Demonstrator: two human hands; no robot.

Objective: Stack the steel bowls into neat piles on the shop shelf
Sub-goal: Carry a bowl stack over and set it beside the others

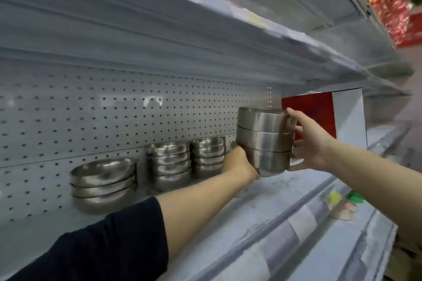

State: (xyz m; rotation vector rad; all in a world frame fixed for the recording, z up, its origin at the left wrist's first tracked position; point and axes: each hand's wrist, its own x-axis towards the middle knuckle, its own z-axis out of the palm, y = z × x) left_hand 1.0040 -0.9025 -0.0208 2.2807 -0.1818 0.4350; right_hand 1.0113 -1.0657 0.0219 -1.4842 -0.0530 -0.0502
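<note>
The shelf [262,207] runs from 7 o'clock up toward 3 o'clock, grey and dusty, with a pegboard [114,116] behind it and an upper shelf [205,36] slanting across the top from 10 o'clock to 3 o'clock. At 3 o'clock a red and white box [319,114] stands at the back of the shelf. Red packets [397,0] show blurred at 1 o'clock.

Three piles rest on the shelf against the pegboard. The wide pile [102,182] of three broad bowls sits at 8 o'clock. Just beside it toward the centre stands the middle pile [170,162], and touching that on the 3 o'clock side is the back pile [209,155], partly hidden by the left hand.

The held stack [265,141], three deeper bowls nested, sits just right of centre. Whether its base touches the shelf or hangs just above it cannot be told.

The left hand [239,162] grips the held stack low at its 8 o'clock side, fingers wrapped behind out of sight. The right hand [308,141] holds its 3 o'clock side, fingers spread and curled along the wall, one fingertip on the top rim. A dark sleeve [102,246] covers the left arm at 7 o'clock.
</note>
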